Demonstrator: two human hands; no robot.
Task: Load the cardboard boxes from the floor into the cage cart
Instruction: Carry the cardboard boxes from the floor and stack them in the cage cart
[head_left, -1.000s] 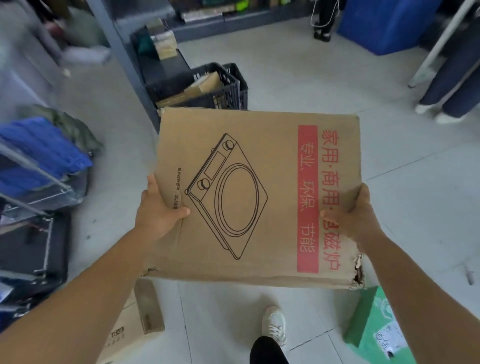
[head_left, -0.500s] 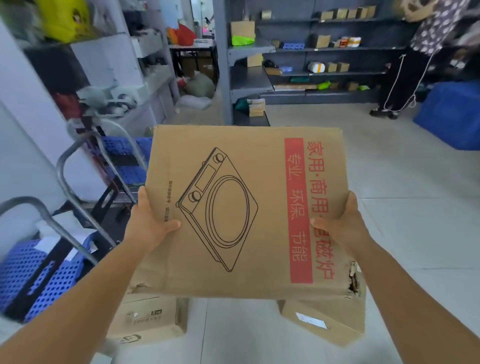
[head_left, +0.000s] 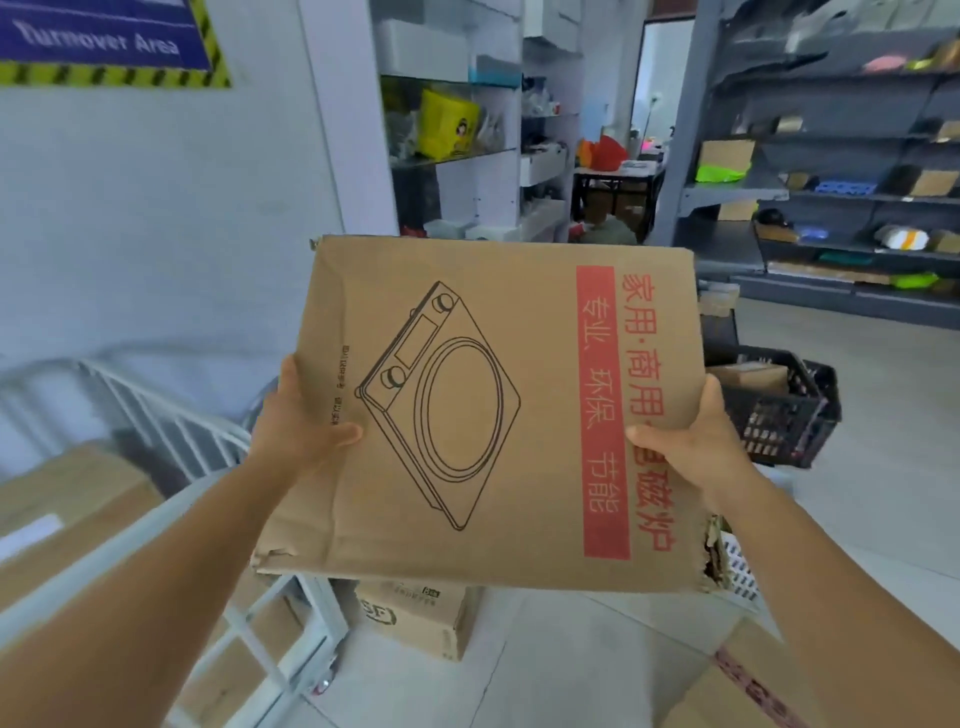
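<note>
Both hands clamp the flat cardboard box (head_left: 483, 415) by its side edges, left hand (head_left: 298, 421) and right hand (head_left: 691, 441) each with thumb on top, fingers hidden beneath. It rides in the air at chest level, broad face up. The cage cart (head_left: 171, 426) stands down-left, nearer the left hand, other boxes (head_left: 67, 509) already inside.

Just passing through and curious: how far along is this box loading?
Partly done, it seems. A brown box already sits inside the white cage cart. In hand: the left hand and right hand grip a flat cooker-printed carton beside the cart. Left: at least the labelled box and a taped box on the floor.
</note>
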